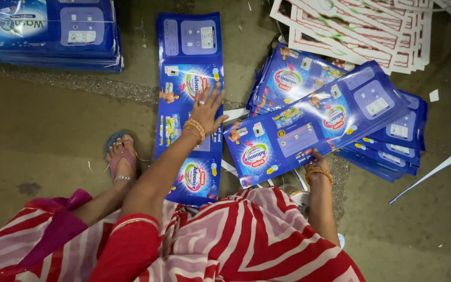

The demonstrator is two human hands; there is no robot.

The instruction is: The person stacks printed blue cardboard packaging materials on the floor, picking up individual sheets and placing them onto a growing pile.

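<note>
At the bottom, at 6 o'clock, is the person's lap in red, pink and white striped cloth (246, 240); at 9 o'clock from it a bare foot in a blue sandal (122, 156) rests on the grey concrete floor (53, 130).

The right hand (314, 161), with gold bangles on the wrist, is just past the lap at about 1 o'clock; it holds the near edge of a long blue printed sheet (314, 122); the fingers are tucked under the sheet, so only the thumb side shows; the grip is closed on that edge. This sheet tilts up toward 2 o'clock and lies over a messy stack of blue sheets (398, 141) of the same kind; the stack spreads out toward 3 o'clock.

The left hand (206, 110), also with bangles and a ring, is at 11 o'clock from the lap; its fingers are spread wide and flat; it presses down on another long blue sheet (189, 62) that lies straight on the floor, running from near the lap away toward 12 o'clock; the hand grips nothing, it only rests on top.

A thin white paper strip (424, 177) lies on the floor at 3 o'clock; small white scraps are near it.

Farther away, at 1 o'clock, is a pile of white sheets with red lines (371, 36); at 10 o'clock, far off, is a neat stack of dark blue sheets (48, 31).
</note>
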